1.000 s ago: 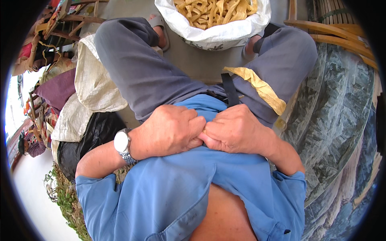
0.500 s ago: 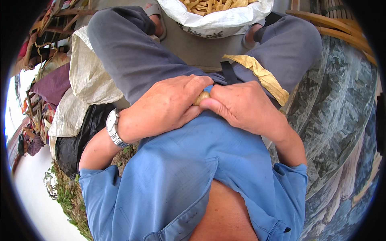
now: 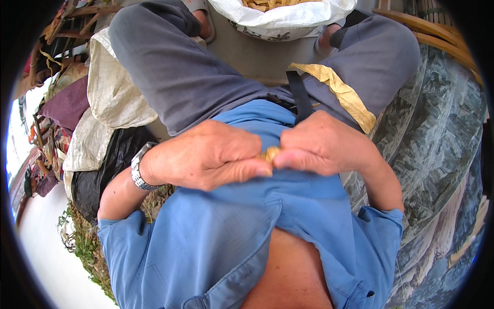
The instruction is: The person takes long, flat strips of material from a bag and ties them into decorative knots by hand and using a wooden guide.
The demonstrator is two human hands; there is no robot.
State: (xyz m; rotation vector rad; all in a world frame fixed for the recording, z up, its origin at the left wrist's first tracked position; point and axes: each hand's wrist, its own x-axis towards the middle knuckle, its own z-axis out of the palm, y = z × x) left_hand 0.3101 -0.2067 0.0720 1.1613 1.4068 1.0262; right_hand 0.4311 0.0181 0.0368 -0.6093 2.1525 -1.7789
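My left hand (image 3: 213, 154), with a metal-banded watch (image 3: 138, 167) at its wrist, is closed in front of my blue shirt (image 3: 221, 226). My right hand (image 3: 327, 144) faces it, thumb and fingers pinched together. Between the two thumbs shows a short bit of a twisted yellow strip (image 3: 270, 153), gripped from both sides; the rest of it is hidden in the hands. Across my right thigh lies another pale yellow strip (image 3: 342, 92), flat, creased and husk-like. A black strap (image 3: 298, 95) hangs just beyond the right hand.
Between my feet stands a white woven sack (image 3: 283, 26) holding several yellow strips (image 3: 280, 4). Dark patterned plastic sheeting (image 3: 427, 139) lies at right below a wooden chair (image 3: 437, 26). At left are a pale sack (image 3: 113, 87), a black plastic bag (image 3: 98, 180) and dried plants (image 3: 90, 252).
Both hands have come back from my lap toward my belly, still together on the twisted strip. My left thumb now lies stretched along it. The strip on my thigh stays there.
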